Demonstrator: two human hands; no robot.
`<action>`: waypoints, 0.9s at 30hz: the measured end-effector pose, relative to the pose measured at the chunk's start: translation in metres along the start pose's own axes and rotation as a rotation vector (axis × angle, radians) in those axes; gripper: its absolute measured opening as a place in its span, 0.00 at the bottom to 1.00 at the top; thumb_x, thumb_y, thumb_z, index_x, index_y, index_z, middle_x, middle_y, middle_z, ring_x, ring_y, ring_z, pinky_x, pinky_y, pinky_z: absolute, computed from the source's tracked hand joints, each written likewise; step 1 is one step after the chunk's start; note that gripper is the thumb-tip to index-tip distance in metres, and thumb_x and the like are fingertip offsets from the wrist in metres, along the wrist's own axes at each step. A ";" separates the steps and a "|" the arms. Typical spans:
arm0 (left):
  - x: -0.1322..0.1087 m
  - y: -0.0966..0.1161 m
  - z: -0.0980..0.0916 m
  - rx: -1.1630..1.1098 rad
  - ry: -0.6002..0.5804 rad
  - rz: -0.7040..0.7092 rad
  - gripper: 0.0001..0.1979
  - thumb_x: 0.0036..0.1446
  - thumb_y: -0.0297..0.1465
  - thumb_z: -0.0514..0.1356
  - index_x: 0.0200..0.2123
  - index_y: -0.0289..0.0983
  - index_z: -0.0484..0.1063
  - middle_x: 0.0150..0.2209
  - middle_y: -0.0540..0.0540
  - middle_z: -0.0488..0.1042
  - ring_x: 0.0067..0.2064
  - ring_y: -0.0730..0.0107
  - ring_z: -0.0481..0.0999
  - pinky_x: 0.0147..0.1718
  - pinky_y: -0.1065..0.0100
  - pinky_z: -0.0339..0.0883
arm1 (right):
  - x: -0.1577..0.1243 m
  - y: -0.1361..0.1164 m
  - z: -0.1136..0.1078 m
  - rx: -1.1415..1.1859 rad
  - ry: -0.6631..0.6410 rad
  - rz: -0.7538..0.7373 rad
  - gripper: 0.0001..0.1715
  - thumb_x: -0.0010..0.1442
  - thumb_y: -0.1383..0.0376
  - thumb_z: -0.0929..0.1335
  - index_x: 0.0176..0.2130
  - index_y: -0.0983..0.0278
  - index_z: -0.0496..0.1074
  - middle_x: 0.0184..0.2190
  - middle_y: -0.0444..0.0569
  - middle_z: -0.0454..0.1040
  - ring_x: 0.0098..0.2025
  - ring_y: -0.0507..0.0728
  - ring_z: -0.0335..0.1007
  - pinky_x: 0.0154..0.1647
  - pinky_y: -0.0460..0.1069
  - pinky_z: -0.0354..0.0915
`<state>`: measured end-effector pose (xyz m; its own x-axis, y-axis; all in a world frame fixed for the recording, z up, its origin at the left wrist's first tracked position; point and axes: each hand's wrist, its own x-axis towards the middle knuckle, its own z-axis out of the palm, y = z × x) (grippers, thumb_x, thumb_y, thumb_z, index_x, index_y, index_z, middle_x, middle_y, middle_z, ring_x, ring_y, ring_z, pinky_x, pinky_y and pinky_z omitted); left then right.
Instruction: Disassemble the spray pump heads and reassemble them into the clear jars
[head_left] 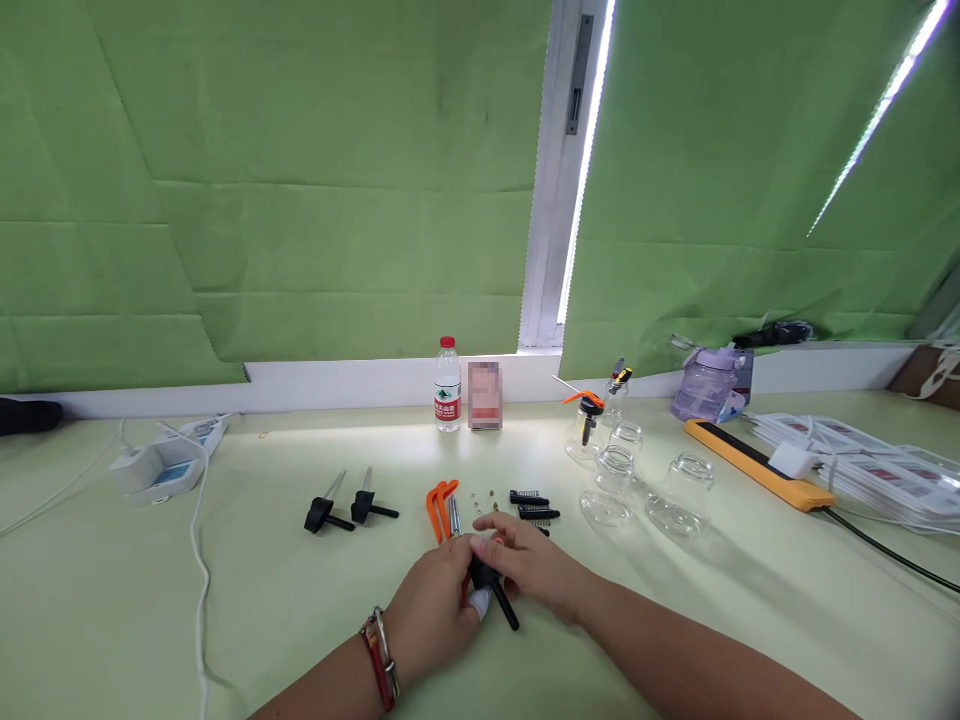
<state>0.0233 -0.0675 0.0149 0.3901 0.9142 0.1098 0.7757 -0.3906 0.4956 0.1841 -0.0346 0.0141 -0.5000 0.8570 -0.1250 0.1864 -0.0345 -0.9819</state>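
Note:
In front of me, my left hand point(442, 598) is closed around a black nozzle cap point(501, 592), its rod-like spout pointing down to the right. My right hand point(529, 562) has its fingertips on the same cap from the other side. The fingers partly hide the cap, and a bit of red shows between them. Just beyond my hands lie orange curved levers point(435, 508), thin metal rods point(454, 516), tiny brass-coloured pieces point(492, 494) and black parts with springs point(537, 512). Two similar black caps with clear tubes point(322, 512) rest to the left.
Several clear glass jars point(679, 495) stand at right; one behind bears a black cap and orange lever point(589, 403). At the back are a water bottle point(448, 385) and small box point(485, 395). Power strips point(757, 465) lie right, a white charger and cable point(161, 470) left.

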 end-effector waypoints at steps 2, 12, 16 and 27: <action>-0.001 0.002 0.002 -0.130 -0.003 0.057 0.17 0.49 0.28 0.55 0.45 0.40 0.65 0.42 0.45 0.73 0.41 0.64 0.72 0.39 0.68 0.65 | -0.012 0.002 0.002 0.169 -0.066 0.056 0.24 0.52 0.50 0.69 0.41 0.63 0.64 0.29 0.43 0.69 0.26 0.51 0.64 0.25 0.45 0.60; 0.019 -0.030 -0.004 -0.363 0.255 -0.195 0.12 0.58 0.35 0.49 0.38 0.37 0.68 0.32 0.47 0.74 0.32 0.66 0.72 0.30 0.68 0.64 | -0.024 -0.005 -0.049 0.319 0.322 -0.045 0.21 0.52 0.49 0.67 0.31 0.65 0.65 0.24 0.43 0.67 0.19 0.47 0.57 0.20 0.44 0.54; 0.033 -0.056 -0.007 -0.272 0.363 -0.429 0.12 0.57 0.34 0.48 0.40 0.36 0.67 0.27 0.48 0.72 0.27 0.68 0.70 0.26 0.69 0.61 | -0.028 -0.008 -0.053 0.324 0.262 -0.044 0.20 0.53 0.50 0.67 0.32 0.64 0.65 0.26 0.44 0.68 0.20 0.47 0.58 0.21 0.44 0.54; 0.036 -0.066 -0.006 -0.134 0.344 -0.481 0.10 0.51 0.29 0.53 0.37 0.33 0.67 0.31 0.44 0.71 0.33 0.65 0.72 0.30 0.68 0.61 | -0.029 0.002 -0.039 0.256 0.158 0.020 0.21 0.52 0.50 0.68 0.34 0.64 0.66 0.27 0.43 0.68 0.21 0.47 0.59 0.21 0.44 0.57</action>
<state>-0.0165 -0.0080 -0.0085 -0.1885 0.9762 0.1075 0.7473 0.0716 0.6607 0.2320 -0.0398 0.0211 -0.3572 0.9234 -0.1403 -0.0346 -0.1632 -0.9860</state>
